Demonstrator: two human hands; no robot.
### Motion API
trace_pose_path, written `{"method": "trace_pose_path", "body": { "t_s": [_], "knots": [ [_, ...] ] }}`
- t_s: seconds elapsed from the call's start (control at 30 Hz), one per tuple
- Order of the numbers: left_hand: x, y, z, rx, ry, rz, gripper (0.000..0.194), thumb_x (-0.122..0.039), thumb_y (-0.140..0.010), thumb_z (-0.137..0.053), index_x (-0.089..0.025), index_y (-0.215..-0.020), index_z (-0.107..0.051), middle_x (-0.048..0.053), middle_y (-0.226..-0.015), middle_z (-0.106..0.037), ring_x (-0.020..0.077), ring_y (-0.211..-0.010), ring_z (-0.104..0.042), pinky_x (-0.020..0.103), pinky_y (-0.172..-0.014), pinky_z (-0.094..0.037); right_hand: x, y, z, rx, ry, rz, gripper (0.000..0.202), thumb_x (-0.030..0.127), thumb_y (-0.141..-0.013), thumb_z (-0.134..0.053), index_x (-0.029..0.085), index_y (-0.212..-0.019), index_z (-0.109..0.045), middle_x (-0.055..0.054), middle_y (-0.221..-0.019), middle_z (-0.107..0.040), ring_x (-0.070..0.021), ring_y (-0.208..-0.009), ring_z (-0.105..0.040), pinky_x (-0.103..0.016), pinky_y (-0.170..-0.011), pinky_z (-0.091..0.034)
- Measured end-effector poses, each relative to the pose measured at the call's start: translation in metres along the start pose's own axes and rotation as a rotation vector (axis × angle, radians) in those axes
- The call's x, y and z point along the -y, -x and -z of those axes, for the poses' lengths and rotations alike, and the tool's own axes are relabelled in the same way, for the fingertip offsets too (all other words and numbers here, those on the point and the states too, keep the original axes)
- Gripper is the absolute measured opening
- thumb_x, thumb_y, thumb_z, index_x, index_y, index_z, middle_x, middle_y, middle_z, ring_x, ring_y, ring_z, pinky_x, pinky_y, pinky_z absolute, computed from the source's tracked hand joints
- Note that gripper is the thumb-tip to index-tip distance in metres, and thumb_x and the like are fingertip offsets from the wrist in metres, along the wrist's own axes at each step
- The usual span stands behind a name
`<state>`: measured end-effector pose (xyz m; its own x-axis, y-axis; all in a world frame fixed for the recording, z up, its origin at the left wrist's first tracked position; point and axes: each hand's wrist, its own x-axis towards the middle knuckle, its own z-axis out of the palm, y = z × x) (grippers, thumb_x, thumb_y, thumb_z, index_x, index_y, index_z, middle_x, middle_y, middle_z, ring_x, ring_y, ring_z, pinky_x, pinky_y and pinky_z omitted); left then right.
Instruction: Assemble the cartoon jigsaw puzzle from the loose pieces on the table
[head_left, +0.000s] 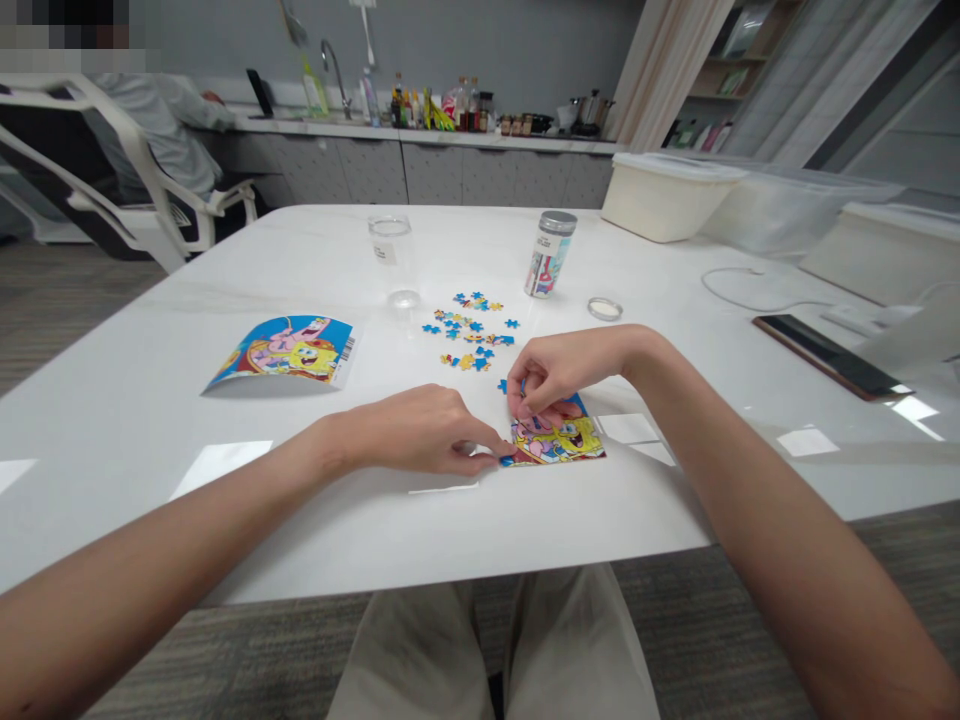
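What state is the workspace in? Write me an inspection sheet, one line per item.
Surface: white table, glossy, with bright reflections.
Things in use: partly assembled puzzle; loose pieces beyond it; curved picture sheet to the left.
Clutter: clear jar, grey-lidded canister, round lid, dark flat device.
Hands: left hand touches the puzzle's near left corner; right hand over its far left part, grip hidden.
Cables: white cable on the table, right side.
Surroundings: seated person, counter behind, storage boxes at right.
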<state>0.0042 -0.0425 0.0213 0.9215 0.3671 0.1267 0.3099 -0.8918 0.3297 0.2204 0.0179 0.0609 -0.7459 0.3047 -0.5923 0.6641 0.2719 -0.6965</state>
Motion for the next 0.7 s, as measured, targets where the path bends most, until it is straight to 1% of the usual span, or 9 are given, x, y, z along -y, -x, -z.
{"method": "trace_pose_path", "body": {
  "t_s": [0.2, 0.47, 0.7],
  "knots": [
    [0.0003, -0.0002, -0.0001, 0.005, 0.007, -0.008, 0.029, -0.020, -0.086, -0.057, -0.025, -0.109, -0.072, -0.001, -0.057, -0.068, 0.0074, -0.041, -0.048, 0.020, -0.047, -0.031, -0.0009, 0.0005, 0.0002, -0.003, -0.007, 0.016, 0.028, 0.033, -0.079, -0.062, 0.012, -0.096, -0.070, -0.003, -0.073, -0.071, -0.0085, -0.053, -0.056, -0.023, -0.053, -0.042],
    [0.0010, -0.0001, -0.0002, 0.006, 0.007, -0.005, 0.029, -0.021, -0.086, -0.056, -0.025, -0.109, -0.072, -0.001, -0.055, -0.068, 0.0075, -0.041, -0.048, 0.020, -0.047, -0.031, -0.0026, 0.0002, 0.0005, -0.004, -0.007, 0.008, 0.030, 0.036, -0.078, -0.064, 0.013, -0.096, -0.070, -0.002, -0.072, -0.071, -0.0093, -0.054, -0.057, -0.024, -0.053, -0.041],
    [0.0002, -0.0002, 0.0001, 0.009, 0.005, 0.005, 0.028, -0.022, -0.087, -0.054, -0.024, -0.108, -0.073, 0.000, -0.056, -0.068, 0.0075, -0.041, -0.047, 0.020, -0.047, -0.031, 0.0007, 0.0001, -0.0004, 0.004, 0.003, 0.007, 0.029, 0.034, -0.078, -0.063, 0.013, -0.096, -0.069, -0.002, -0.071, -0.070, -0.0093, -0.053, -0.056, -0.024, -0.052, -0.040]
  ]
}}
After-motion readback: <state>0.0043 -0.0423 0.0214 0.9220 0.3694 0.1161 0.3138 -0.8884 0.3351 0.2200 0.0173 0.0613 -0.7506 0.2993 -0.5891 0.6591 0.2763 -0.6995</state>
